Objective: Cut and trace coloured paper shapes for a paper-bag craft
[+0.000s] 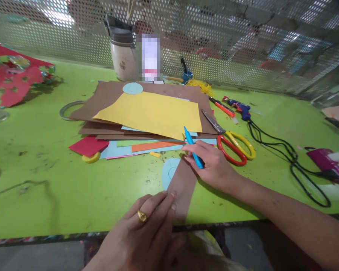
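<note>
My right hand (211,162) is closed around a blue marker (192,145), its tip end pointing up and away from the paper. Below that hand lies a brown card strip (183,188), running down to the table's front edge. Partly under the strip is a light blue paper piece (167,173) with round outlines drawn on it; its right side is hidden. My left hand (149,222), with a gold ring, rests its outstretched fingers flat on the strip's left edge. The left thumb is blurred and hard to make out.
Beyond my hands is a stack of brown card (84,107) topped by yellow paper (158,113) and a light blue disc (132,88). Scissors (226,135), a glue gun (240,107) with a looping black cord, and a cutter (223,107) lie right. A jug (122,52) stands behind.
</note>
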Demonstrator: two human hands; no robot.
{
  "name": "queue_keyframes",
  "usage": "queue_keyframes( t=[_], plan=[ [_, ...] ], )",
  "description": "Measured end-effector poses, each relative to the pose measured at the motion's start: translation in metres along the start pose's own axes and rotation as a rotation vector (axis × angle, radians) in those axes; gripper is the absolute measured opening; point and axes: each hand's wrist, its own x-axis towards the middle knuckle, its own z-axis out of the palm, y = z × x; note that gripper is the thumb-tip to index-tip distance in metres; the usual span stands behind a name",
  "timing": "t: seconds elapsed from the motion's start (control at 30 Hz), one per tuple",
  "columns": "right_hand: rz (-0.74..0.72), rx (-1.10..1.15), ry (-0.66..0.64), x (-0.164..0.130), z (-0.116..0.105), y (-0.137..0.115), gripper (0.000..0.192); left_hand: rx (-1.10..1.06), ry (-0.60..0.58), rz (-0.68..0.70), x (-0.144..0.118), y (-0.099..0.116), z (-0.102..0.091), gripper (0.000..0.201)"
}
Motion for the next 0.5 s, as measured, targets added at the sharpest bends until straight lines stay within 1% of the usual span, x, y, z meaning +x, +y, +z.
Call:
queue_keyframes(
  t=[0.07,0.13,0.2,0.27,0.3,0.37,0.43,0.5],
  plan=[
    [-0.024,0.006,0.032,0.000,-0.002,0.001,0.022,0.003,0.057,0.061,0.000,-0.002,0.002,0.028],
    [-0.047,0.021,0.092,-0.001,-0.008,-0.001,0.025,-0.009,0.074,0.082,0.000,-0.004,0.003,0.026],
    [-0.039,0.063,0.156,-0.002,-0.017,-0.007,0.028,-0.015,0.031,0.074,0.001,-0.004,0.000,0.025],
    [0.016,0.175,0.175,-0.003,-0.028,-0.017,0.028,-0.020,-0.021,0.050,0.003,-0.003,-0.003,0.027],
    [0.055,0.264,0.153,-0.003,-0.033,-0.023,0.028,-0.026,-0.044,0.037,0.004,-0.002,-0.005,0.028],
    [0.134,0.453,0.063,-0.003,-0.039,-0.034,0.023,-0.036,-0.066,0.037,0.004,-0.001,-0.007,0.030],
    [0.210,0.594,-0.027,-0.003,-0.039,-0.043,0.018,-0.044,-0.069,0.025,0.004,0.000,-0.008,0.028],
    [0.291,0.670,-0.078,-0.001,-0.035,-0.048,0.019,-0.050,-0.049,0.012,0.004,0.000,-0.008,0.027]
  ],
)
